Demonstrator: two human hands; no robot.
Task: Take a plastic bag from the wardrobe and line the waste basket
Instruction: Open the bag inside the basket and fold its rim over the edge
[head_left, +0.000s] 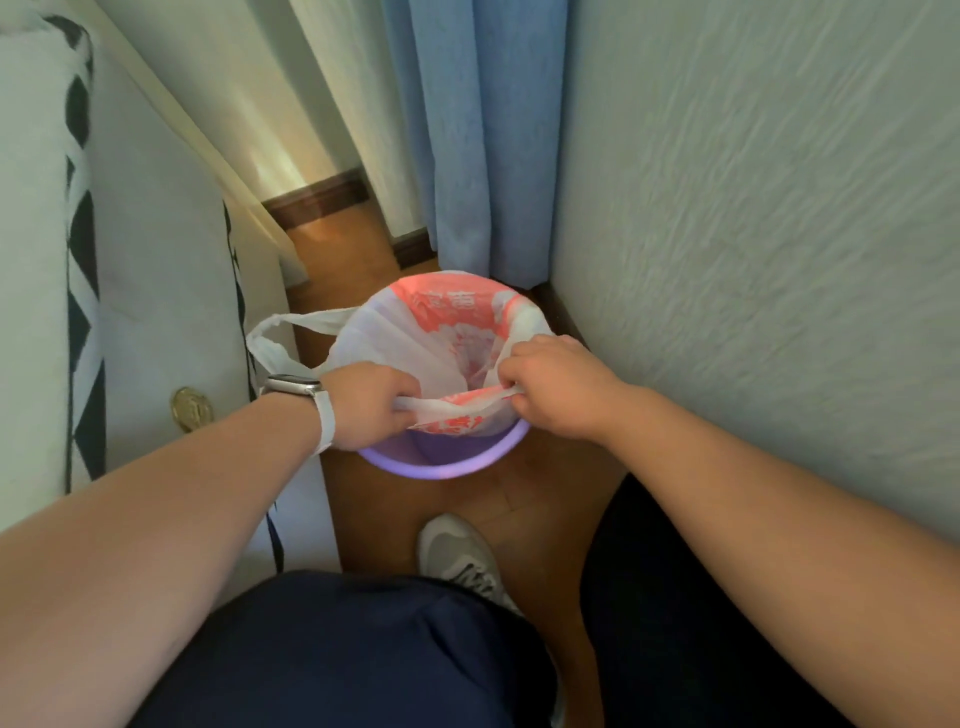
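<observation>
Wooden floor (524, 499) beneath you, purple waste basket (441, 462) standing on it beside the wall, your grey shoe (462, 561) planted just before the basket.

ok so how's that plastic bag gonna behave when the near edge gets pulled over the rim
Probably floppy: the plastic bag sags and wrinkles between the left hand and right hand. Likely very light, since its loose handle droops outside the purple waste basket. It may slip back off the smooth rim.

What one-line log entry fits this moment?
stage: lining | left hand, right hand: holding bag edge | near bin rim: bare
</observation>
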